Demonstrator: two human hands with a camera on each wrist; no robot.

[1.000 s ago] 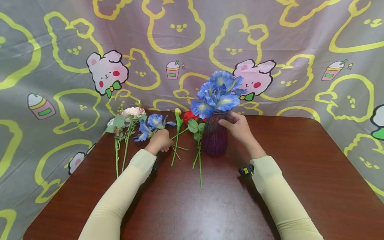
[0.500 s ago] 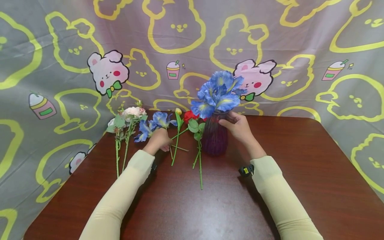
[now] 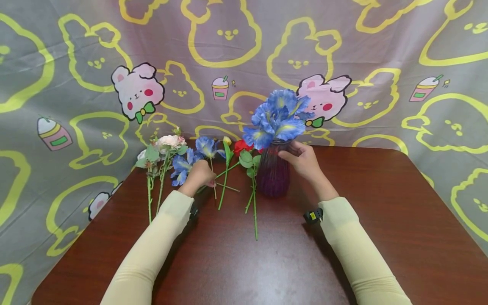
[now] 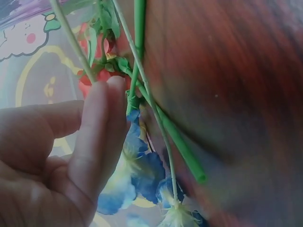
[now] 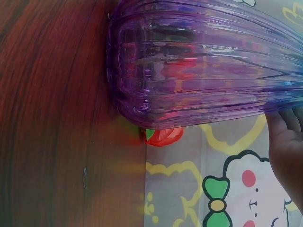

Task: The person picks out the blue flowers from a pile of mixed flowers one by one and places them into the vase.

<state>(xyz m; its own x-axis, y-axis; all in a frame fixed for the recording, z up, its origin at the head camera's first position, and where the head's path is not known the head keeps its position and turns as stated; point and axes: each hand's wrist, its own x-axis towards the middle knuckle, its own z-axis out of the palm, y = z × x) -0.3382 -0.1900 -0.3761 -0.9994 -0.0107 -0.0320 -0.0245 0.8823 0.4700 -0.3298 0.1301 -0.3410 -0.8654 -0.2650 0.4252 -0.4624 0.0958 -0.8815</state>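
On the left side my left hand (image 3: pixel 199 174) pinches a thin pale stem (image 4: pixel 75 45) between thumb and fingers. It appears to belong to the blue iris (image 3: pixel 206 147) just above that hand. A second blue iris (image 3: pixel 183 167) lies beside it, partly behind the hand. My right hand (image 3: pixel 303 160) grips the ribbed purple glass vase (image 3: pixel 272 178) near its neck, thumb in front. The vase stands upright, with large blue irises (image 3: pixel 276 116) spreading over its rim. In the right wrist view the vase body (image 5: pixel 199 71) fills the top.
A yellow tulip (image 3: pixel 226 146) and red roses (image 3: pixel 241 147) lie between the left hand and the vase, stems crossing. Pale pink flowers (image 3: pixel 167 143) lie at far left. Behind the brown table (image 3: pixel 366 237) hangs a cartoon-printed cloth (image 3: pixel 244 38).
My left hand has shifted slightly left and back. The iris above it has moved right and up, its stem swinging closer to vertical. The right hand and vase have stayed put.
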